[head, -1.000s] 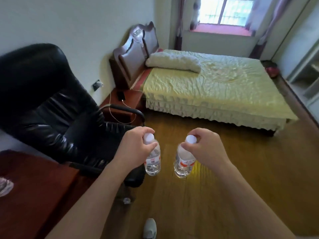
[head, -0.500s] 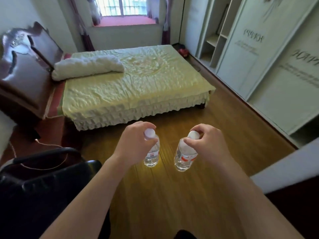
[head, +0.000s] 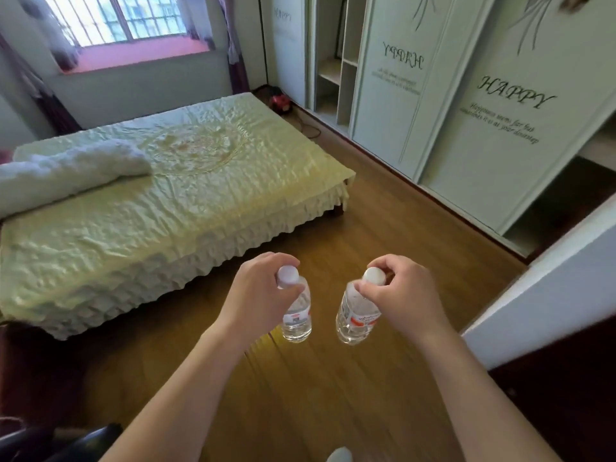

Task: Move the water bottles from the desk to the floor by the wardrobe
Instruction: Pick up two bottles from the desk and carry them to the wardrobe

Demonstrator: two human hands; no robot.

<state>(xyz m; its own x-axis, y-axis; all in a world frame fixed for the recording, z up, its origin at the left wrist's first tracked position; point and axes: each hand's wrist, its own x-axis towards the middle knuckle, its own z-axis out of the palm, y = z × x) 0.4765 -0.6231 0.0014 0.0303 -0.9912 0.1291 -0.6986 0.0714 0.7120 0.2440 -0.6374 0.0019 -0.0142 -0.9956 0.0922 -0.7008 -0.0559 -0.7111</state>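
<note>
Head view. Gripping left bottle point(head: 297, 316) at the neck with left hand point(head: 256, 291), fingers and thumb curled tight round it, white cap poking out on top. Pinching right bottle point(head: 355, 316) at its white cap with right hand point(head: 400, 295), thumb and fingertips closed on the cap, other fingers curled in. Clamped firmly on both sides.

Hanging both roughly upright in the air, just off the near edge of the bed point(head: 160, 201) toward its foot corner, past the frilled skirt. Held above the wood floor point(head: 333, 378), not touching it. Side by side, close but apart. Filled with clear water, red-and-white labels showing.

Across the floor from the bed's foot: white wardrobe point(head: 483, 128), well apart from the bottles, "HAPPY" lettering on the sliding doors, one open bay with shelves. On the bed's head end: rolled white quilt point(head: 66, 175). Beyond the bed's far side: barred window point(head: 116, 18) with pink sill. Past the bed's far foot corner: small red object point(head: 281, 102) on the floor, too small to identify. Near side of the bed, at the bottom left corner: edge of a black chair point(head: 50, 445).
</note>
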